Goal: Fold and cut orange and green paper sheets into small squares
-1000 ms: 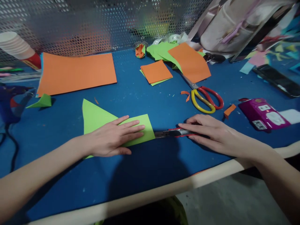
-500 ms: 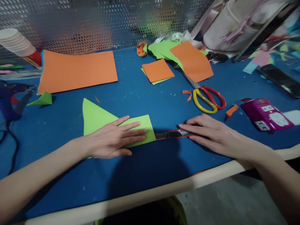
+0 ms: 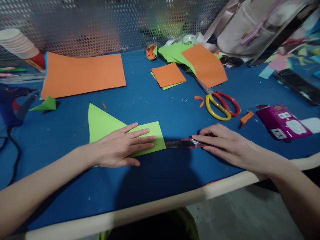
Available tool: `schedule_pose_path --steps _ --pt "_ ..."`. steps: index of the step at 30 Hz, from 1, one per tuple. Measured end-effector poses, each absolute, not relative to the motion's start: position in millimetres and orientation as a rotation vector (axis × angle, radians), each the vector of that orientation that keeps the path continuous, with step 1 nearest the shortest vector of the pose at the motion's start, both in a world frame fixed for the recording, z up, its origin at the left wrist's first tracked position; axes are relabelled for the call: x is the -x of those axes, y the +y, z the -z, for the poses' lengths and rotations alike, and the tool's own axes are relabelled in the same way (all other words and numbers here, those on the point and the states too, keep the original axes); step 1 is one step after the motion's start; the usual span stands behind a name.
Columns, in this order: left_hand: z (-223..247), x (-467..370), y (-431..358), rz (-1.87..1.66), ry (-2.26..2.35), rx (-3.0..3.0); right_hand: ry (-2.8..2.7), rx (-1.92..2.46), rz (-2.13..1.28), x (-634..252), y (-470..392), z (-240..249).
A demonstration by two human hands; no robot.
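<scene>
Flat on the folded green paper (image 3: 103, 125) lies my left hand (image 3: 122, 145), its fingers stretched out and pressing the sheet to the blue table. My right hand (image 3: 225, 146) is closed on a red and black utility knife (image 3: 192, 143). The knife's blade lies along the table and points left, and its tip reaches the right edge of the green paper at the lower corner. Whether the blade sits between the paper's layers is hidden. Scissors (image 3: 220, 105) with yellow and red handles rest beyond my right hand, their blades partly beneath orange paper (image 3: 206, 65).
Large orange sheets (image 3: 85, 76) lie at the back left, near stacked paper cups (image 3: 20, 46) and a blue glue gun (image 3: 10, 103). Small orange squares (image 3: 168, 75) sit at the back middle. A purple power socket (image 3: 282, 121) and a phone (image 3: 297, 85) are on the right.
Almost nothing differs. My right hand and the knife have shifted very slightly; my left hand stays on the green paper.
</scene>
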State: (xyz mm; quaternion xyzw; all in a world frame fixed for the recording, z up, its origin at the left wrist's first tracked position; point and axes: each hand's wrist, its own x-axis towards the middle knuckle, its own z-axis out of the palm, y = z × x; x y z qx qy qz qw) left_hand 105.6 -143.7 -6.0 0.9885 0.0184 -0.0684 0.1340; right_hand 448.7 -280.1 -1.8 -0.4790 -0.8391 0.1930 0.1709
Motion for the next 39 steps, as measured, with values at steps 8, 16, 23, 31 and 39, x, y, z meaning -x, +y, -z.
schedule_pose_path --steps 8,16,23,31,39 --pt "3 -106 -146 0.216 0.077 -2.861 -2.367 1.381 -0.58 -444 -281 -1" --pt "5 -105 -145 0.196 0.051 -2.883 -2.364 1.403 -0.579 -441 -286 -1" --pt "4 -105 -146 0.214 0.068 -2.87 -2.372 1.377 -0.576 -437 -287 0" --pt "4 -105 -146 0.249 0.106 -2.844 -2.389 1.372 -0.549 -429 -288 -1" --pt "6 -105 -145 0.257 0.104 -2.841 -2.417 1.358 -0.559 -421 -288 -3"
